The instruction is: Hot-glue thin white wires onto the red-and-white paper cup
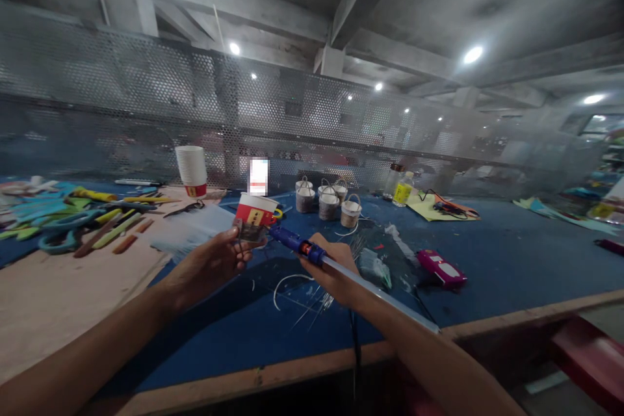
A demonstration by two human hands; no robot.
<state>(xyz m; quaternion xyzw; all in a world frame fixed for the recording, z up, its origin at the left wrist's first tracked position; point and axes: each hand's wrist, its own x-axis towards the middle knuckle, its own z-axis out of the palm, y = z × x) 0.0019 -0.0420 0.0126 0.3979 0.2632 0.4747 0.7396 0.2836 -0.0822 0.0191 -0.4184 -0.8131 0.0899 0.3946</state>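
Note:
A red and white paper cup (256, 210) is held up by my left hand (214, 266), whose fingers are closed at its lower part, where something dark wraps it. My right hand (334, 266) grips a blue glue gun (292, 240), its tip beside the cup's lower right. A long clear glue stick (380, 292) runs out of the gun's back, over my right forearm. Behind the cup and to its right, several small white cups with wire handles (329, 205) stand on the blue table (219, 338).
Scissors (63, 231), markers and coloured scraps lie at the left. A stack of paper cups (192, 169) stands behind them. Loose wires (326, 299) lie below my right hand. Rightward are a magenta device (441, 268), a yellow-labelled bottle (403, 189) and yellow paper (433, 207).

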